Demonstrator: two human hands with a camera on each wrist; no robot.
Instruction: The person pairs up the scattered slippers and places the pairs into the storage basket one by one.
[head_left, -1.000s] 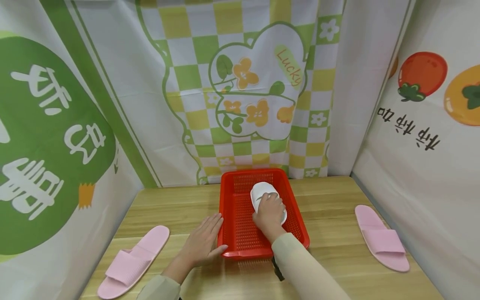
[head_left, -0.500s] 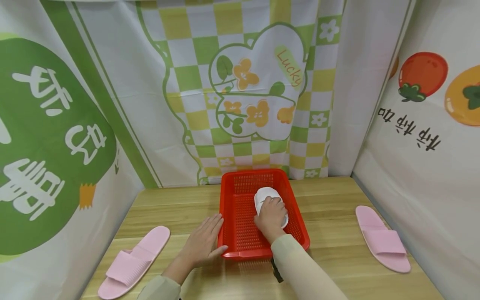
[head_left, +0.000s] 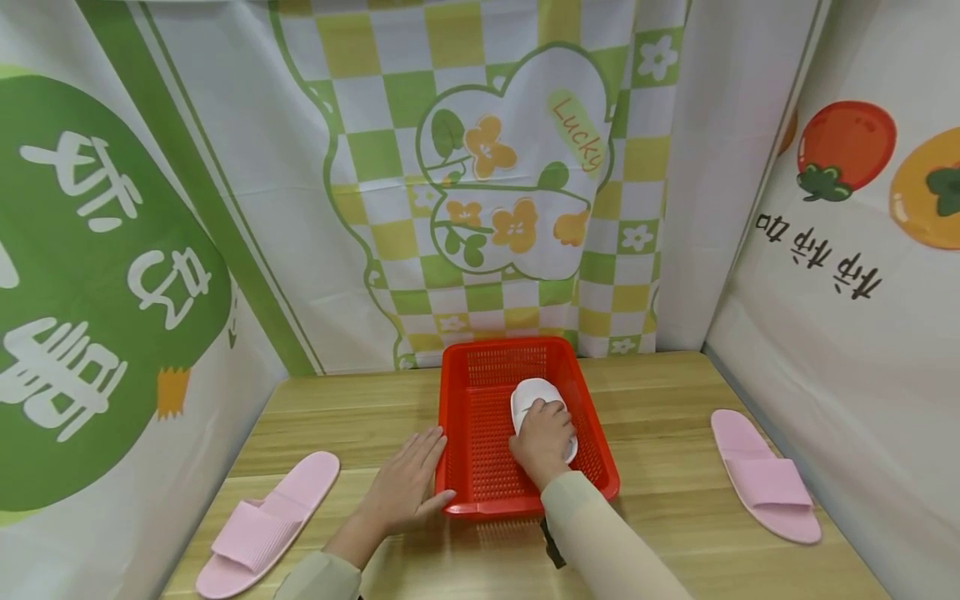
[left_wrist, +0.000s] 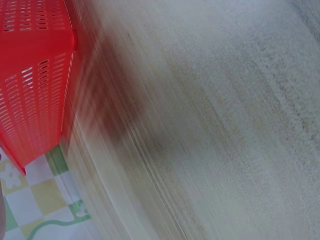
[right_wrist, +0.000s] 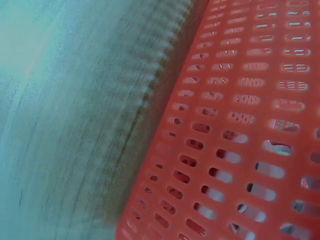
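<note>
Now the right hand (head_left: 542, 437) grips a white foam slipper (head_left: 531, 395) inside the red perforated plastic basket (head_left: 480, 467). Flat and released, the left hand (head_left: 405, 487) touches the basket's left wall; the light basket could slide if that hand slips.

A pale wooden table (head_left: 675, 500) carries two pink open-toed slippers, one lower left (head_left: 264, 522), one right (head_left: 765, 476); printed cloth backdrops (head_left: 480, 167) behind.

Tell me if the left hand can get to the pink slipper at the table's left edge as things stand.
Probably yes. The left hand lies flat on the table against the red basket, holding nothing. The pink slipper lies on that same side, with only bare tabletop between them.
</note>
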